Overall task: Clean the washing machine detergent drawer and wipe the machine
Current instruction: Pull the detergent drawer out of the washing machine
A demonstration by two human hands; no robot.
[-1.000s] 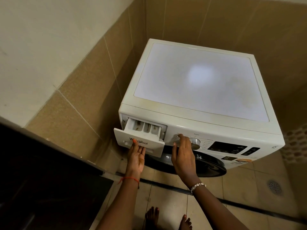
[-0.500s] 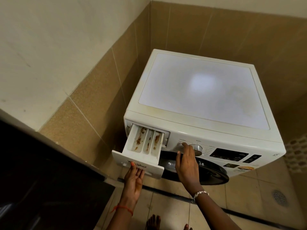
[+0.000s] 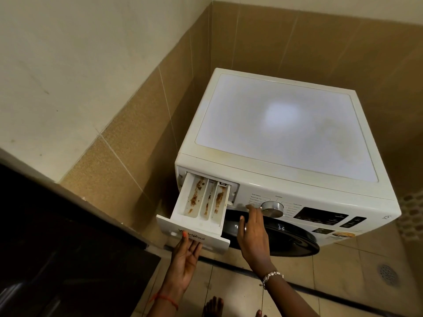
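Note:
A white front-load washing machine (image 3: 286, 129) stands in a tiled corner. Its detergent drawer (image 3: 201, 202) is pulled far out at the front left, showing three compartments streaked with brown residue. My left hand (image 3: 185, 259) holds the drawer's front panel from below, palm up, thumb on the logo and fingers tucked under the lower edge. My right hand (image 3: 251, 234) presses with straight fingers against the control panel, just left of the silver dial (image 3: 272, 209) and above the dark round door (image 3: 286, 239).
A dark cabinet or counter (image 3: 68, 248) fills the lower left, close beside the open drawer. Tan wall tiles enclose the machine on the left and behind. A floor drain (image 3: 388, 273) sits at the right. My bare feet (image 3: 214, 307) stand on the tiled floor.
The drawer has slid much farther out, drawn by my left hand, exposing the stained compartments. My right hand has stayed pressed on the panel beside the dial.

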